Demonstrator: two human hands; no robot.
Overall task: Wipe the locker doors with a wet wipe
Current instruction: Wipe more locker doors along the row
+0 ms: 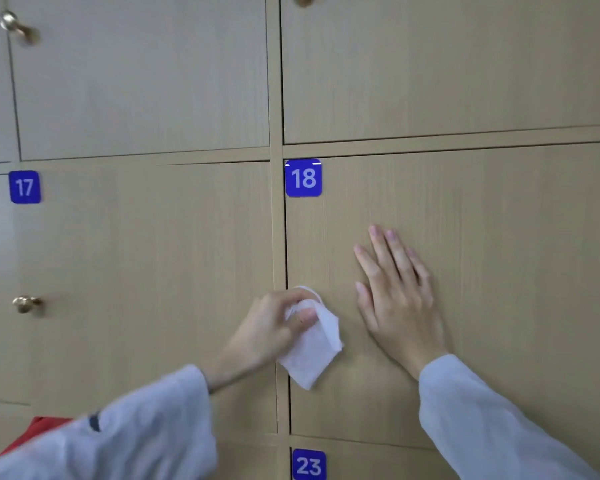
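Nearest us, our left hand (278, 323) pinches the wipe (312, 351) between thumb and curled fingers, bunched at the left edge of door 18 (499, 271), where a knob may sit under it, though we cannot see one. Most of the wipe hangs loose below our fingers, so little of it meets the wood; we judge a stroke from here would only smear a narrow band, and a weak pinch could let it slip and drop. Just beside it, our right hand (395, 299) lies flat on door 18, fingers straight, holding nothing. If that palm lifts, the door might swing or rattle under the rubbing. Further up, the label (303, 178) could peel at its corner if the wet wipe catches it. Door 17 (153, 271) lies to the left.
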